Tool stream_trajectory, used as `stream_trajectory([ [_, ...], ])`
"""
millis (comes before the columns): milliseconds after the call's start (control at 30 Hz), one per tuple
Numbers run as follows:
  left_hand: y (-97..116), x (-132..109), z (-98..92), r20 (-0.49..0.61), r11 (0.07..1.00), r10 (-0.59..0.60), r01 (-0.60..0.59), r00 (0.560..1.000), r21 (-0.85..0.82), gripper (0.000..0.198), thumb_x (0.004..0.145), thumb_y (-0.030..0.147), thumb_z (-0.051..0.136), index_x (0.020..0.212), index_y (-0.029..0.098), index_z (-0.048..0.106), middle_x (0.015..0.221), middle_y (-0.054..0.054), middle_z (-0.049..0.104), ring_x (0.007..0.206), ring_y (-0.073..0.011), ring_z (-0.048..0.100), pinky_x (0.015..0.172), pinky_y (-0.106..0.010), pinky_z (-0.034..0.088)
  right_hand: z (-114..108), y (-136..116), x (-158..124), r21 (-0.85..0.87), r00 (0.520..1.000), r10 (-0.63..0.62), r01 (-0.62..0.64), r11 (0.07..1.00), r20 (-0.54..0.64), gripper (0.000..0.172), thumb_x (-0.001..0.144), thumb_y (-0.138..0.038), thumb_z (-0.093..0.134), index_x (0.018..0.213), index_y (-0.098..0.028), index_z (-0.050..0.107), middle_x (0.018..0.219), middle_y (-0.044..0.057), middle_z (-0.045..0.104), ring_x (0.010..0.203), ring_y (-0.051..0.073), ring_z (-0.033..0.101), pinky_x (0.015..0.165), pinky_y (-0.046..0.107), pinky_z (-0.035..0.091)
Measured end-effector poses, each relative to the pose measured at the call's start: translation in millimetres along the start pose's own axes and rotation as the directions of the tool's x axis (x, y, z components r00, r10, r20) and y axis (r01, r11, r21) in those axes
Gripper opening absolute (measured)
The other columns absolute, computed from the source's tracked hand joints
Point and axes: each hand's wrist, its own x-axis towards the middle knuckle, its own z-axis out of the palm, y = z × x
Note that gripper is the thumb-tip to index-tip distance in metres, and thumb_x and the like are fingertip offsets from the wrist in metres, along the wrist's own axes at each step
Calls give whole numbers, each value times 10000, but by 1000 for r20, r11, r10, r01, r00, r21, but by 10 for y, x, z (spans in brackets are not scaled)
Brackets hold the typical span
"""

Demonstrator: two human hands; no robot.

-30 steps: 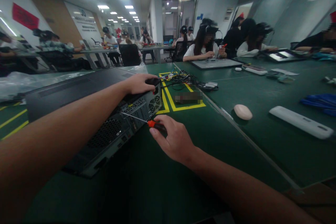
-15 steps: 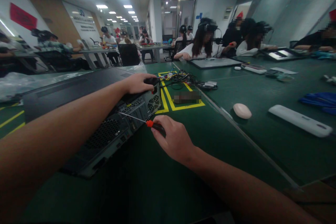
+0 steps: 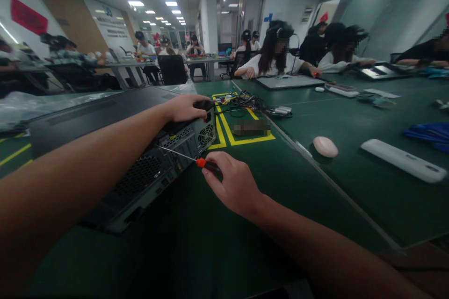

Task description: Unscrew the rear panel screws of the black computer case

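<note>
A black computer tower case (image 3: 101,117) lies on its side on the green table, its rear panel with a round fan grille (image 3: 206,136) turned toward me. My right hand (image 3: 236,180) is closed round the dark handle of a screwdriver (image 3: 200,162) with an orange collar. The thin shaft points left, its tip at the rear panel near the slot covers; the exact contact is too small to tell. Near the case's top rear corner, my left hand (image 3: 185,108) is closed about a black object (image 3: 203,104) with a bit of red below it. What that object is, I cannot make out.
Bundled cables (image 3: 245,103) and a pixelated item (image 3: 251,127) lie by yellow tape marks (image 3: 224,135). To the right are a pale mouse-shaped object (image 3: 325,146), a long white device (image 3: 403,160) and blue cloth (image 3: 430,134). Clear plastic (image 3: 21,112) lies left. Several people work beyond.
The view has shifted very slightly. Both hands, the screwdriver and the case hold nearly the same positions. A person across the table has moved a hand a little lower.
</note>
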Motion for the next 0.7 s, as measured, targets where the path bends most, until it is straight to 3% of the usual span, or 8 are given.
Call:
stream_trajectory([
  [267, 2, 3, 5, -1, 1000, -4, 4, 1000, 1, 826, 786, 592, 558, 1552, 284, 532, 1449, -76, 665, 1299, -331, 620, 1130, -431, 446, -20, -19, 3, -11, 1000, 11, -11, 1000, -1, 174, 1017, -288, 545, 1153, -207, 618, 1050, 77, 719, 905, 214, 699, 797, 345, 522],
  [433, 30, -14, -8, 4, 1000, -15, 15, 1000, 13, 865, 780, 586, 565, 1562, 217, 528, 1464, -114, 650, 1303, -362, 613, 1132, -442, 445, -14, -18, 2, -26, 1000, 0, -1, 1000, -14, 172, 1013, -274, 558, 1155, -201, 621, 1046, 72, 715, 906, 209, 687, 791, 336, 505],
  [700, -5, 5, 8, 3, 1000, -4, 3, 1000, 15, 832, 797, 582, 557, 1564, 259, 523, 1446, -86, 668, 1294, -330, 624, 1122, -433, 453, -15, -18, 3, -32, 1000, 3, -4, 999, -25, 187, 1007, -298, 565, 1139, -194, 648, 1051, 79, 726, 920, 216, 681, 799, 343, 500],
])
